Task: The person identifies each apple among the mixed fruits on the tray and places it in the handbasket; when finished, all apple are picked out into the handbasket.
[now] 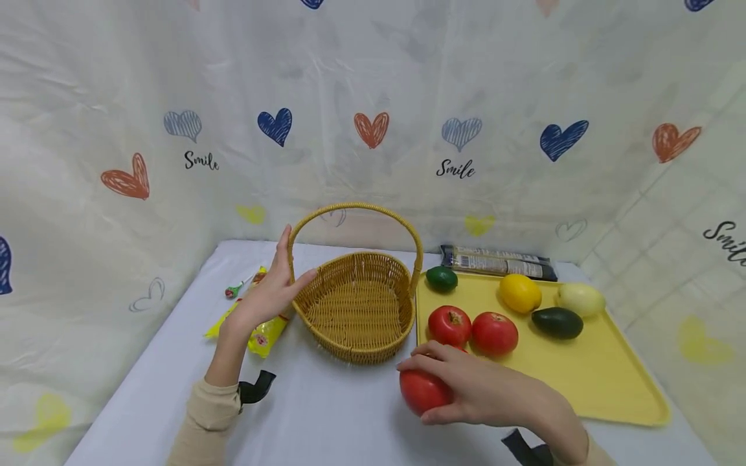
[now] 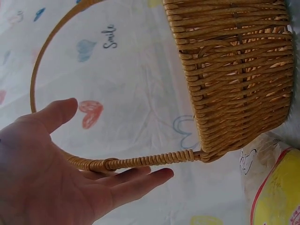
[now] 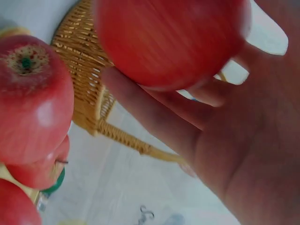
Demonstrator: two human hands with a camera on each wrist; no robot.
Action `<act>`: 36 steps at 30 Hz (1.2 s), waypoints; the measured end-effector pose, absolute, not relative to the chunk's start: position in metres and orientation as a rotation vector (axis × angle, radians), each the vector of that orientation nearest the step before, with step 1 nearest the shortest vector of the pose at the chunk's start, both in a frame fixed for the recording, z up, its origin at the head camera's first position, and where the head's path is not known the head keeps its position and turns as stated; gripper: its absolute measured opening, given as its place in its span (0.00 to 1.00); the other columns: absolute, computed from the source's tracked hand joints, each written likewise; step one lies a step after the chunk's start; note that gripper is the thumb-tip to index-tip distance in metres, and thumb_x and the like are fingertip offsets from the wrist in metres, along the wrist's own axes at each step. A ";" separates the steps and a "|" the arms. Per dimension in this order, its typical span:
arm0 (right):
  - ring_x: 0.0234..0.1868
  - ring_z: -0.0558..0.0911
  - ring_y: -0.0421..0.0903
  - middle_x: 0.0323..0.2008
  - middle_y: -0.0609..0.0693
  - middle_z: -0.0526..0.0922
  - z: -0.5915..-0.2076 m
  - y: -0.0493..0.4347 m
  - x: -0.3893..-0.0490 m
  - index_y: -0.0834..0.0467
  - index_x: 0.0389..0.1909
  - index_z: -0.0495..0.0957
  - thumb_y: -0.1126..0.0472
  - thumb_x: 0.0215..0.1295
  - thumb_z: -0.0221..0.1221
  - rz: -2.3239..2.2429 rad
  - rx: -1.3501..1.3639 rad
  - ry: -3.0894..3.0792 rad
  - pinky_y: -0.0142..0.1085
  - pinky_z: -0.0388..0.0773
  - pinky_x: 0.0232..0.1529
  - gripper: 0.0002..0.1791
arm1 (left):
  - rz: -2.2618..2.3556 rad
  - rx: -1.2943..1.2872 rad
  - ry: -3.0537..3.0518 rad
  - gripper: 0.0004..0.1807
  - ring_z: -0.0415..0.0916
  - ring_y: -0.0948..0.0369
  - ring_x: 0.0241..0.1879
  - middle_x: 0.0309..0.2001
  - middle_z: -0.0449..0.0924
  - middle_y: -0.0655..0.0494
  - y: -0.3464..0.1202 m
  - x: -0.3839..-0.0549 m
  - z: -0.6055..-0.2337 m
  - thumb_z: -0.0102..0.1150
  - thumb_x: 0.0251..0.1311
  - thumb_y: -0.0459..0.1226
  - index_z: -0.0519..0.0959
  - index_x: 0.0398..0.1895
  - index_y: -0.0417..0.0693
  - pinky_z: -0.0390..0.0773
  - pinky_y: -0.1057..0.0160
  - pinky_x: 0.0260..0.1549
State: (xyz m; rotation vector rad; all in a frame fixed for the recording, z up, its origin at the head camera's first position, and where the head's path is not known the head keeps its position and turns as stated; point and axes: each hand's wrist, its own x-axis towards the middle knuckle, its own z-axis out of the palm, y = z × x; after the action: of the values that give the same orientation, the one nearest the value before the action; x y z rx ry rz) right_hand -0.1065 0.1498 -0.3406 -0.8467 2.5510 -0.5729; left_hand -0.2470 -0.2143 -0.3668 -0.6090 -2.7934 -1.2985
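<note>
My right hand grips a red apple, held left of the yellow tray's near-left part. The same apple fills the top of the right wrist view, against the fingers. My left hand is at the left side of a wicker basket. In the left wrist view, its nearly straight fingers pass behind the basket's handle, with the thumb apart. The basket's visible inside holds nothing. More red apples lie on the tray; one is mostly hidden behind my right hand.
The yellow tray also bears a yellow fruit, a pale round fruit, a dark green avocado and a smaller green fruit. Dark packages lie behind it. Yellow packets and a lollipop lie left of the basket.
</note>
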 end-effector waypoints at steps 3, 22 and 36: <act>0.62 0.75 0.43 0.67 0.38 0.72 -0.340 0.138 -0.119 0.24 0.67 0.68 0.33 0.60 0.66 -0.533 -0.902 2.579 0.43 0.84 0.53 0.34 | -1.275 -0.602 -2.807 0.54 0.28 0.45 0.84 0.82 0.13 0.63 -0.214 -0.246 -0.367 0.47 0.75 0.61 0.13 0.77 0.75 0.49 0.34 0.78; 0.58 0.79 0.48 0.65 0.50 0.74 -0.350 0.055 -0.204 0.39 0.72 0.69 0.36 0.65 0.65 -0.107 -1.251 2.877 0.40 0.86 0.43 0.35 | -1.299 -0.655 -2.787 0.51 0.25 0.47 0.84 0.82 0.13 0.59 -0.216 -0.244 -0.365 0.44 0.77 0.58 0.13 0.78 0.69 0.40 0.36 0.80; 0.51 0.79 0.44 0.61 0.50 0.75 -0.362 0.016 -0.261 0.43 0.75 0.66 0.36 0.68 0.62 -0.008 -1.095 2.698 0.40 0.82 0.50 0.38 | -1.301 -0.664 -2.790 0.51 0.25 0.47 0.84 0.82 0.12 0.61 -0.216 -0.243 -0.362 0.41 0.79 0.57 0.13 0.79 0.63 0.40 0.36 0.80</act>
State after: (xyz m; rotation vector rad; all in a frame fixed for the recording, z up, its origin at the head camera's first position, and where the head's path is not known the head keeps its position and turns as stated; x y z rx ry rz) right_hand -0.2613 0.0156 -0.3621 -1.0952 2.6984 -0.0077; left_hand -0.2430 -0.2161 -0.3622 -0.6640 -2.7898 -1.3006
